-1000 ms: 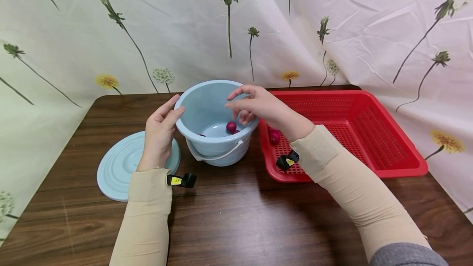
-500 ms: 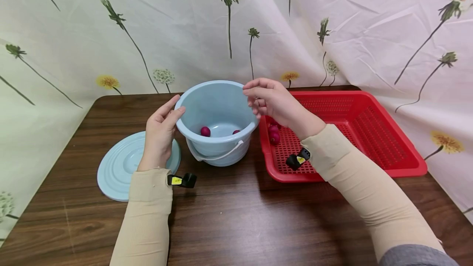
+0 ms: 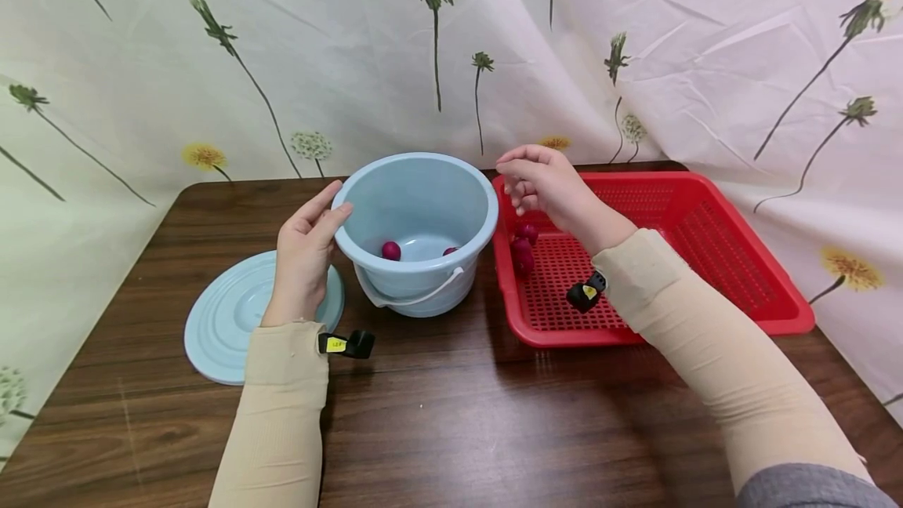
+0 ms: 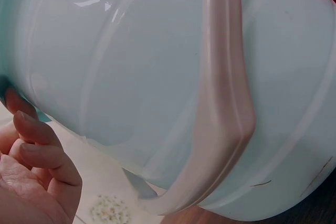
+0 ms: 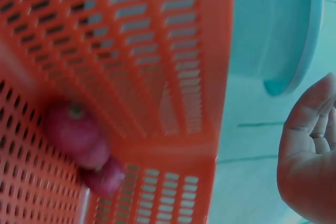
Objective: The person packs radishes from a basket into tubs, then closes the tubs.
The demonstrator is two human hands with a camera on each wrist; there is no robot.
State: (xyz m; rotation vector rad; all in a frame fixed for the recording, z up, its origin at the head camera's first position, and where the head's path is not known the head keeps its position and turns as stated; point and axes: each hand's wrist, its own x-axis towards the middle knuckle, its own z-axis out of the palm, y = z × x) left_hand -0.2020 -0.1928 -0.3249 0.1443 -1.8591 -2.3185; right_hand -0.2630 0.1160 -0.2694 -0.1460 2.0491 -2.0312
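A light blue bucket stands upright in the middle of the table. My left hand holds its left rim, thumb laid over the edge. A round purple-red radish lies on the bucket's floor; another is mostly hidden behind the front rim. Over the left end of the red plastic basket my right hand is raised, its fingers loosely bent around nothing. Below it, several radishes cluster against the basket's left wall. The bucket's pale handle hangs down at the front.
A light blue round lid lies on the table left of the bucket, partly behind my left forearm. The dark wooden table reaches back to a flower-printed cloth.
My right hand has moved right, from above the bucket to above the basket. One radish has rolled left across the bucket's floor. My left hand has stayed at the rim.
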